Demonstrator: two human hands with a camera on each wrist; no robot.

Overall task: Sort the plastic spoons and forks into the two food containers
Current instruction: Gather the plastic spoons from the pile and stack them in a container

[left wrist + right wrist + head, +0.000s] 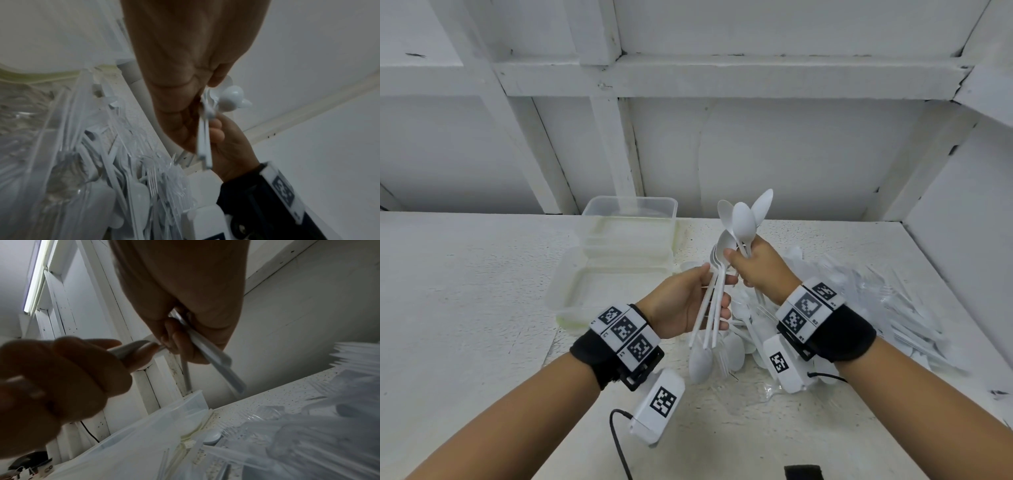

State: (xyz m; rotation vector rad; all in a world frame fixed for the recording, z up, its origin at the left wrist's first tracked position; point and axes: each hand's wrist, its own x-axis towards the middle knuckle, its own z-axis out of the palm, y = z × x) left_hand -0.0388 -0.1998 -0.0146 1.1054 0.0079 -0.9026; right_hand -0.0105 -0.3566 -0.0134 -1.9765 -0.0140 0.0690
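Observation:
My left hand (709, 294) grips a small bundle of white plastic cutlery (714, 308), handles hanging down; fork tines and one spoon bowl show at its top. My right hand (743, 265) holds a bunch of white spoons (743, 219) upright, bowls up, and its thumb touches the top of the left bundle. Both hands are raised above the table. Two clear food containers stand to the left, the far one (667, 209) and the near one (565, 274); I see no cutlery in them. In the right wrist view my right hand's fingers (174, 339) pinch the spoon handles (216, 356).
A big loose pile of white spoons and clear forks (866, 301) covers the right side of the white table (465, 308), with more cutlery (726, 353) under my hands. A white panelled wall stands behind. A black cable (616, 438) trails near the front edge.

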